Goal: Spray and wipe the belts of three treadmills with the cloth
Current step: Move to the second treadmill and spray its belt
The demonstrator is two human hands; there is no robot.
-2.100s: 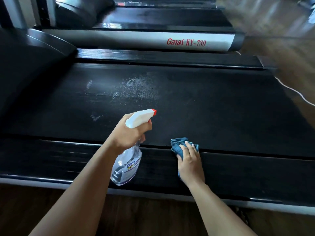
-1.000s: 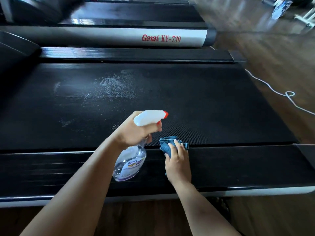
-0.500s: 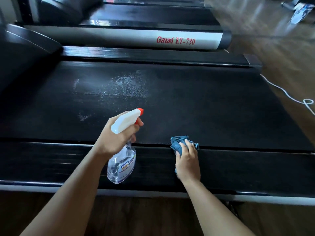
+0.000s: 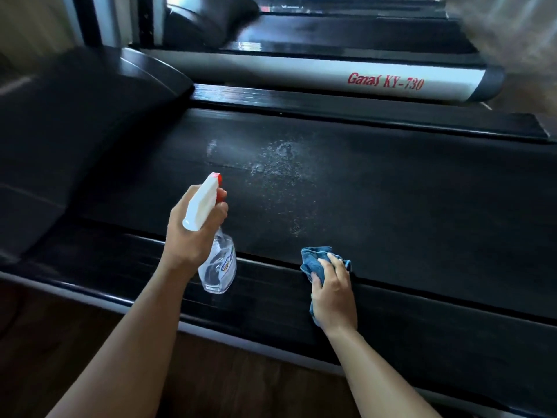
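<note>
Belt (image 4: 391, 206): nearest treadmill, droplets (image 4: 277, 164) speckled mid-belt, not yet wiped.
Risk: that wet patch could dry into streaks if the wipe comes late, and a low squirt might hit the side rail (image 4: 437, 315) instead.
Cloth (image 4: 315, 260): bunched at the belt's near edge, on the seam with the rail.
Right hand (image 4: 333, 294): fingers curled over the cloth, pressing it down.
Left hand (image 4: 190, 233): wrapped round the spray bottle (image 4: 218, 267) at its neck, nozzle towards the belt.

I see dark wood floor (image 4: 60, 342) along the near edge, more of it blurred top right, pale wall (image 4: 27, 28) top left.
</note>
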